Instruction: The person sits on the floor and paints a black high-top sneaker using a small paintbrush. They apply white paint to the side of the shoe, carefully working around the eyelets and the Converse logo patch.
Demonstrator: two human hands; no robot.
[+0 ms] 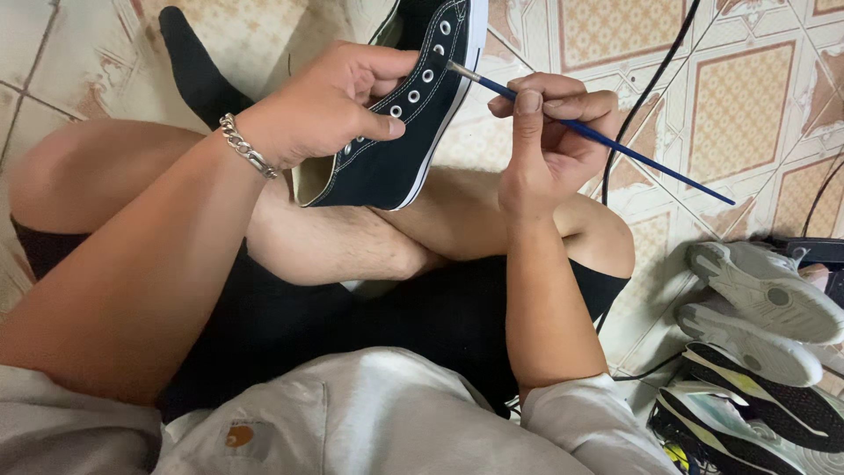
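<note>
Black lace-less sneaker (413,114) gripped in left hand (321,101); right hand (545,132) pinches blue paintbrush (607,141) touching its white sole edge.

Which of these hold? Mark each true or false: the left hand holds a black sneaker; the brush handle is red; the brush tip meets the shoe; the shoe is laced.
1. The left hand holds a black sneaker: true.
2. The brush in the right hand has a red handle: false, it is blue.
3. The brush tip meets the shoe's white edge: true.
4. The shoe is laced: false, its eyelets are empty.
</note>
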